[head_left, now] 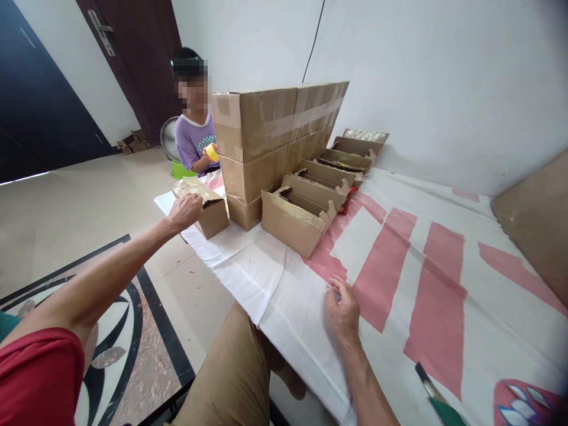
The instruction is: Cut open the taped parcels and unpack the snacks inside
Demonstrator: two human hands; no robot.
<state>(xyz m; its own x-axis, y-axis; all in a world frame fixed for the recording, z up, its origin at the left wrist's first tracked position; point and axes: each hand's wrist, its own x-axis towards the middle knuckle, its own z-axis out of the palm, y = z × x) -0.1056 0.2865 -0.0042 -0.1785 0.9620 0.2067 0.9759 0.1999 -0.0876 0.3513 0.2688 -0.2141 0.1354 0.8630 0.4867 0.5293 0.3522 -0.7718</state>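
My left hand (186,211) reaches far out to the left, its fingers closed on the top edge of a small cardboard box (213,219). That box stands at the table's left edge, its taped lid flap slightly raised. My right hand (344,307) rests on the tablecloth (275,290) near the front edge, fingers loosely bent and apart. A tiny pale bit shows by its fingertips; whether the hand touches it I cannot tell. Between the hands stands an open-topped cardboard box (290,228) with torn, notched edges.
Taped cartons (266,124) form a tall stack behind the small box. More open boxes (326,174) run back toward the wall. Across the table a person (195,139) holds a yellow tape roll (212,153). A green-handled tool (439,402) lies at front right; a large carton (536,219) stands far right.
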